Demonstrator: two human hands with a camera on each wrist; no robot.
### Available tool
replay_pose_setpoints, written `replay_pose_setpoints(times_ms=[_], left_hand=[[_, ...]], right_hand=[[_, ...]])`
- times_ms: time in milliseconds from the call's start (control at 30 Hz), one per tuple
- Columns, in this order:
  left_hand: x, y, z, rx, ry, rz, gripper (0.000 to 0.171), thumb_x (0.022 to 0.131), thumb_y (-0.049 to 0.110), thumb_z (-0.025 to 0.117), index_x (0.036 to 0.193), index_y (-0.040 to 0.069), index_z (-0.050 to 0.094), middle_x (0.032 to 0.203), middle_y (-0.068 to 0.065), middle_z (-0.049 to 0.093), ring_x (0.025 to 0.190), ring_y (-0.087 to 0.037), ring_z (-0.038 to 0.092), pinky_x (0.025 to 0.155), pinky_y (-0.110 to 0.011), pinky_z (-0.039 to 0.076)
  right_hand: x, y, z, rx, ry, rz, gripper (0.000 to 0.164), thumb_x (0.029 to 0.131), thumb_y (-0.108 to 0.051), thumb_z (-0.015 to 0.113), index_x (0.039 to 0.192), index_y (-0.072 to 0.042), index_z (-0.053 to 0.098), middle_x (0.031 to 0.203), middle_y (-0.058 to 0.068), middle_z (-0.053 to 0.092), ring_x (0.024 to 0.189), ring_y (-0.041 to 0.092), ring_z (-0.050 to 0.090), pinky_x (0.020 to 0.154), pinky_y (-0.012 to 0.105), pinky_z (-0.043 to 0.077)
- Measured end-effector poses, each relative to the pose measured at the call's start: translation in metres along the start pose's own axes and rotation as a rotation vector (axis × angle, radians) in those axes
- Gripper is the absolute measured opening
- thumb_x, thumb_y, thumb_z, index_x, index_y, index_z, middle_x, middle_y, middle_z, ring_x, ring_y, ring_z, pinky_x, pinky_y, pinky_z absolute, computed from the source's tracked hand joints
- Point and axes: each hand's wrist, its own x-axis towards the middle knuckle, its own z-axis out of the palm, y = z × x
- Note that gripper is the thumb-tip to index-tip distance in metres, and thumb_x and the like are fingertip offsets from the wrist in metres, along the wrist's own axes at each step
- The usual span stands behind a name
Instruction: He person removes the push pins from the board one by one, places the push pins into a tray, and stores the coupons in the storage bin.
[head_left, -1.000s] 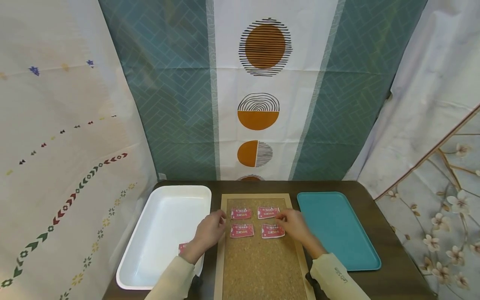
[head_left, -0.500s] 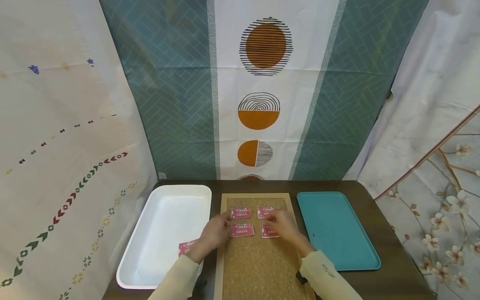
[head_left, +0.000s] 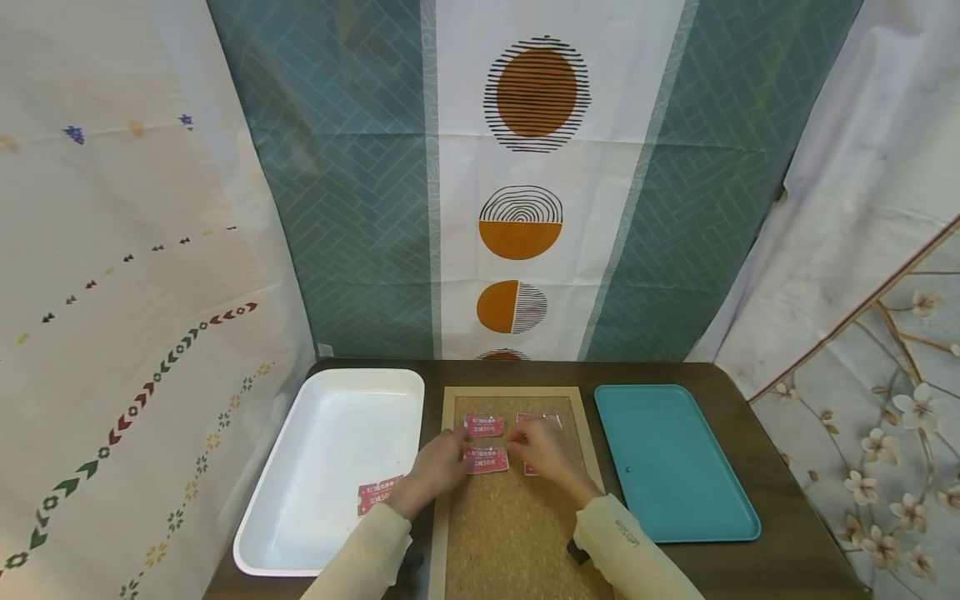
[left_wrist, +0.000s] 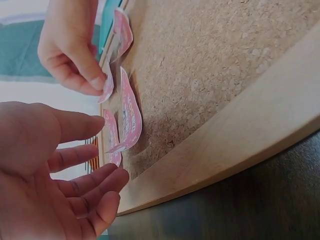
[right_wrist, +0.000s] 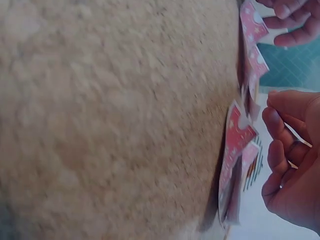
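Cork board with four coupons set out at its far end.
The coupons form two rows, spaced apart, presumably so none covers another; their lifted edges suggest only partial contact with the cork. At the board's left edge, the left hand is relaxed, fingers spread. Over the board, the right hand has bent fingers; whether it pinches anything small cannot be told. Left of the board, a white tray contains another coupon.

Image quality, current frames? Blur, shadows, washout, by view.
Right wrist: cork blurred, dark shadow along the coupons; left wrist: cork grain clearer, curtain behind pale and soft; head: fairly evenly lit, white tray bright but its rim distinct.
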Motion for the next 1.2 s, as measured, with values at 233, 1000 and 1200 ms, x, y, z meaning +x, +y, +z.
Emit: replay_pose_setpoints(times_ms=[233, 1000, 1200], left_hand=[[0.003, -0.001, 0.002, 0.031, -0.013, -0.009, 0.032, 0.089, 0.021, 0.069, 0.117, 0.006, 0.061, 0.088, -0.003, 0.059, 0.07, -0.014, 0.052, 0.057, -0.031, 0.044], [0.008, 0.001, 0.009, 0.006, -0.043, -0.051, 0.031, 0.089, 0.02, 0.067, 0.116, 0.006, 0.061, 0.083, -0.001, 0.059, 0.067, -0.015, 0.052, 0.055, -0.032, 0.042], [0.005, -0.001, 0.012, -0.014, -0.044, -0.08, 0.032, 0.089, 0.021, 0.067, 0.117, 0.007, 0.06, 0.088, -0.003, 0.061, 0.068, -0.016, 0.052, 0.056, -0.033, 0.043]], right_hand=[[0.007, -0.004, 0.013, 0.012, -0.024, -0.013, 0.006, 0.09, -0.016, 0.07, 0.087, -0.014, 0.075, 0.078, -0.012, 0.066, 0.067, 0.003, 0.056, 0.061, 0.023, 0.048], [0.02, -0.01, 0.032, 0.042, -0.031, 0.059, 0.005, 0.088, -0.011, 0.071, 0.09, -0.014, 0.074, 0.073, -0.009, 0.065, 0.063, 0.005, 0.057, 0.058, 0.022, 0.049], [0.017, -0.01, 0.035, 0.142, -0.056, 0.091, 0.006, 0.088, -0.007, 0.069, 0.09, -0.011, 0.073, 0.071, -0.007, 0.063, 0.061, 0.009, 0.057, 0.054, 0.024, 0.049]])
